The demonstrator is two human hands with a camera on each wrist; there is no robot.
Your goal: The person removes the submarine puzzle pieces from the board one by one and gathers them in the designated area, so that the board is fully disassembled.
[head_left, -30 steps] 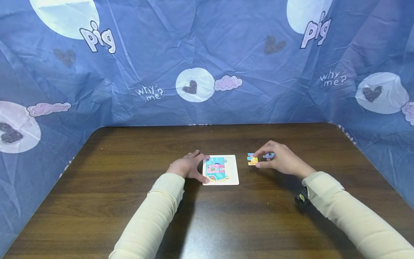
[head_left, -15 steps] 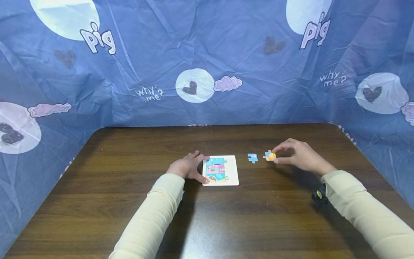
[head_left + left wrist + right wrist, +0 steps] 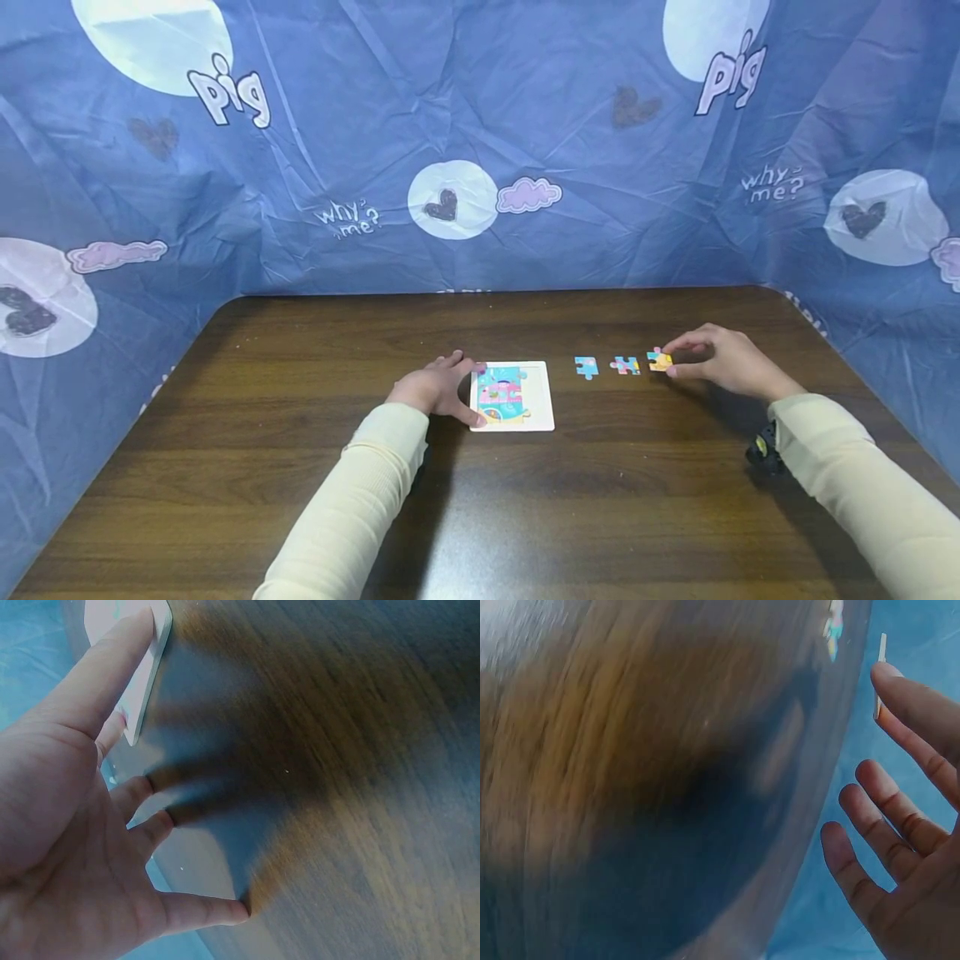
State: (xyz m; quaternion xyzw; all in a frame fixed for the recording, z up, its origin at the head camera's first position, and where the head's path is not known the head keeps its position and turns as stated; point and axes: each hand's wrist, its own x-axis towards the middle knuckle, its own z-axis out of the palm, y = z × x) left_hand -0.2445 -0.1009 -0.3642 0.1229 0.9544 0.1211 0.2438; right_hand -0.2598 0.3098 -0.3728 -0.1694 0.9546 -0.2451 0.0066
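A white-framed jigsaw puzzle board point(image 3: 539, 423) lies on the table, its left part filled with pink, teal and yellow pieces and its right part bare. My left hand point(image 3: 437, 388) rests at its left side, thumb on the near corner and a fingertip at the far corner. In the left wrist view the other fingers of that hand spread straight toward the table. To the right, my right hand point(image 3: 723, 358) pinches a yellow and blue puzzle piece point(image 3: 658, 360) between thumb and index finger; the right wrist view shows it edge-on, with the other fingers loosely extended.
Two loose pieces lie between the board and my right hand: a mostly blue puzzle piece point(image 3: 587, 367) and a blue-pink puzzle piece point(image 3: 625, 365). The brown wooden table point(image 3: 525, 517) ends at the back against a printed blue cloth point(image 3: 300, 150).
My right hand has moved right with the yellow piece, away from above the two loose pieces, which now both show fully. My left hand has stayed at the board.
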